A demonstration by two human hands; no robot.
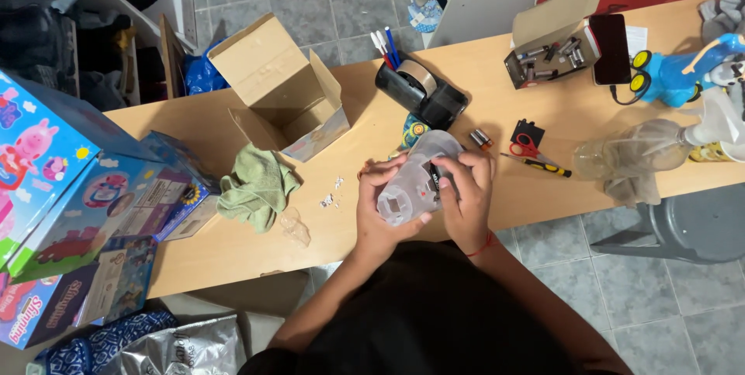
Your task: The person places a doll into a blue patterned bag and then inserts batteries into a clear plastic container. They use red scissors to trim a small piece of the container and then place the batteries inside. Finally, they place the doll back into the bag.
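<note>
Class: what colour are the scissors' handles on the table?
Red, on the scissors; the head view shows them.

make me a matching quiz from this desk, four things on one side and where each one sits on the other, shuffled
Things:
1. translucent grey plastic piece
2. green cloth
3. black tape dispenser
4. red-handled scissors

Places:
A. crumpled beside the open cardboard box
B. flat on the table to the right of the hands, next to a yellow-handled screwdriver
C. held between the left hand and right hand
D. behind the hands, near some pens

Pairs: 1-C, 2-A, 3-D, 4-B
</note>
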